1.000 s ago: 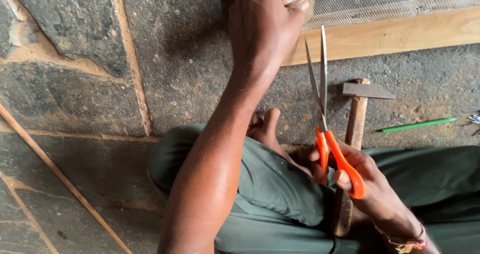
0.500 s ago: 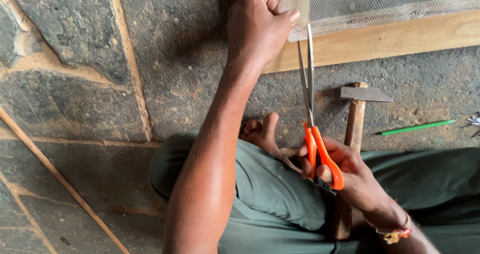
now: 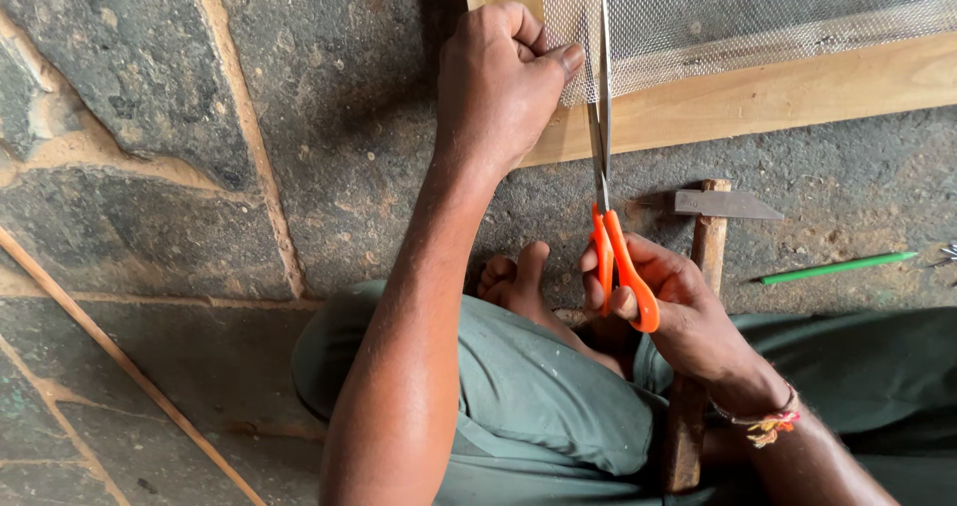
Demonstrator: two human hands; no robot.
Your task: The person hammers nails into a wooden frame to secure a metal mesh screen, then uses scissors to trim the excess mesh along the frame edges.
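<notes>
Cutting cleanly, the right hand (image 3: 678,307) is gripping the scissors (image 3: 608,177) along the wooden frame (image 3: 778,92) while the left hand (image 3: 498,82) is pinching the mesh (image 3: 758,12) taut.

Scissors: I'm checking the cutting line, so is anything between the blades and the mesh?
Nothing visible. The scissors in the right hand already lie at the mesh, beside the left hand pinching its edge.

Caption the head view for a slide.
Left hand pinches white wire mesh; right hand works orange-handled scissors into it.
</notes>
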